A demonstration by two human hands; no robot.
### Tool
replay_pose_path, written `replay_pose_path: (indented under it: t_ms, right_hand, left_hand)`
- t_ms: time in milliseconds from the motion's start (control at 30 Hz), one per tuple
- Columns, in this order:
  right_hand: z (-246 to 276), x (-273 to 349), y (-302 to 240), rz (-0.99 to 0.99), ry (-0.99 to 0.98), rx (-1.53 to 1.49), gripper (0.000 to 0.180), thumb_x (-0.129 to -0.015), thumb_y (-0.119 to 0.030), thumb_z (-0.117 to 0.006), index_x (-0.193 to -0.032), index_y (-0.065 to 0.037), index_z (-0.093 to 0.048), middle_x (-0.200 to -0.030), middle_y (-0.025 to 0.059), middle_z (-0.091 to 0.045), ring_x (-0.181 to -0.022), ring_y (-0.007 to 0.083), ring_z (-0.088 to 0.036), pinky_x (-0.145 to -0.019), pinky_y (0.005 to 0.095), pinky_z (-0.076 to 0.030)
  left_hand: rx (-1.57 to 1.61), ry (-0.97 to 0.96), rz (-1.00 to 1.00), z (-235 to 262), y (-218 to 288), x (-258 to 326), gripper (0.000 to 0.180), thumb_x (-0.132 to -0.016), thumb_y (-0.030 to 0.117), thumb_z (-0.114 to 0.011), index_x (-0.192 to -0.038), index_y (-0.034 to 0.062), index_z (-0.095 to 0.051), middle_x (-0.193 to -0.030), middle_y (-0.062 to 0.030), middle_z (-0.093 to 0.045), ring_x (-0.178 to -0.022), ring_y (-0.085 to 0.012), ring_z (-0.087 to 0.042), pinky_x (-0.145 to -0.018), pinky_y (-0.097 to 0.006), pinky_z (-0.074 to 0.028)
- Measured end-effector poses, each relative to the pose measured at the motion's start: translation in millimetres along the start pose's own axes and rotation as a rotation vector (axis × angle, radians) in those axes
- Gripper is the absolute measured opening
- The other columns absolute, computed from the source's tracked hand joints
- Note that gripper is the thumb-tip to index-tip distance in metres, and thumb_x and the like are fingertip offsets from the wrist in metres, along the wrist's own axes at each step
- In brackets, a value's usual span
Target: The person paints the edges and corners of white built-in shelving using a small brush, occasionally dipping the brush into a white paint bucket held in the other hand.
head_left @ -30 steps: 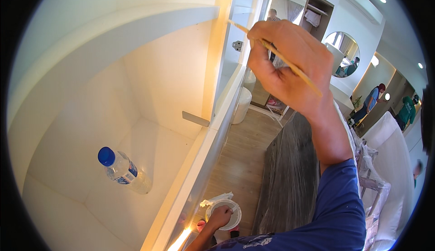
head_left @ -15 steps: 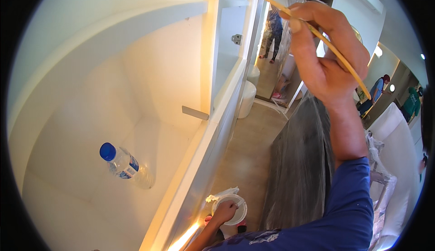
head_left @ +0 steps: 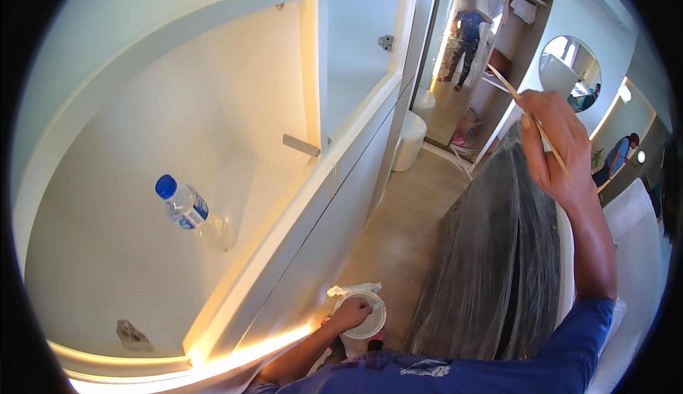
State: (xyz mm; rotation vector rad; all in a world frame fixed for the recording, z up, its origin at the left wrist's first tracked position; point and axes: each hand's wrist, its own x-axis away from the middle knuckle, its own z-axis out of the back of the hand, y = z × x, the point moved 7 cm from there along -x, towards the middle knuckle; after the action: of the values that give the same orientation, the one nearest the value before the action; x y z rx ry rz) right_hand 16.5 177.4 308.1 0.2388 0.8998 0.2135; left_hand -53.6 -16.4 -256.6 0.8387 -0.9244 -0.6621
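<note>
A slim paintbrush [head_left: 504,82] with a yellowish wooden handle is pinched in my right hand [head_left: 558,145], raised at the right. Its pale tip points up and to the left, away from any surface. Low in the middle, my left hand [head_left: 350,313] is closed at the white bucket [head_left: 382,323], its fingers over the rim; exactly what part they grip is hard to make out. A whitish rag-like piece [head_left: 366,288] lies against the bucket's far side. To the left, a clear plastic bottle [head_left: 191,210] with a blue cap stands inside the white cabinet [head_left: 284,234].
Dark furniture wrapped in clear plastic [head_left: 477,266] flanks the narrow floor [head_left: 398,216] on the right. A metal piece [head_left: 301,145] juts from the cabinet's upright. Farther off are a white cylindrical stool [head_left: 409,144], a mirror [head_left: 466,31] and a person in blue [head_left: 617,156].
My right hand has lowered and moved to the right with the paintbrush. The view has shifted, showing more of the cabinet's lower edge. My left hand stays at the bucket.
</note>
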Motion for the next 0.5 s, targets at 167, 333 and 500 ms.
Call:
replay_pose_path:
  t_ms: [167, 333, 500]
  right_hand:
    - [9.9, 37.4, 17.6, 0.042, -0.111, -0.042, 0.018, -0.084, 0.008, -0.063, -0.102, 0.004, -0.060, -0.095, 0.0191, -0.065, -0.080, 0.0363, -0.064, -0.071, 0.0422, -0.053]
    - [23.2, 72.0, 33.7, 0.076, -0.171, -0.128, 0.018, -0.084, 0.006, -0.062, -0.102, 0.004, -0.061, -0.096, 0.0194, -0.065, -0.082, 0.0363, -0.064, -0.072, 0.0427, -0.053]
    - [11.6, 113.0, 45.7, 0.003, -0.291, -0.378, 0.019, -0.082, 0.004, -0.063, -0.100, 0.002, -0.062, -0.092, 0.0182, -0.065, -0.079, 0.0366, -0.063, -0.071, 0.0440, -0.053]
  left_hand:
    - [0.058, 0.079, -0.030, -5.9, 11.8, 9.0, 0.034, -0.095, 0.034, -0.065, -0.092, 0.0013, -0.074, -0.072, -0.0069, -0.064, -0.058, -0.0142, -0.056, -0.054, -0.034, -0.045]
    - [0.131, 0.068, 0.051, -19.3, 37.9, 16.9, 0.034, -0.096, 0.034, -0.065, -0.090, 0.0015, -0.072, -0.066, -0.0035, -0.058, -0.046, -0.0123, -0.047, -0.042, -0.031, -0.037]
    - [0.127, 0.208, 0.126, -16.0, 71.0, 15.1, 0.036, -0.093, 0.034, -0.067, -0.087, -0.0007, -0.072, -0.068, -0.0035, -0.061, -0.063, -0.0120, -0.056, -0.060, -0.033, -0.046]
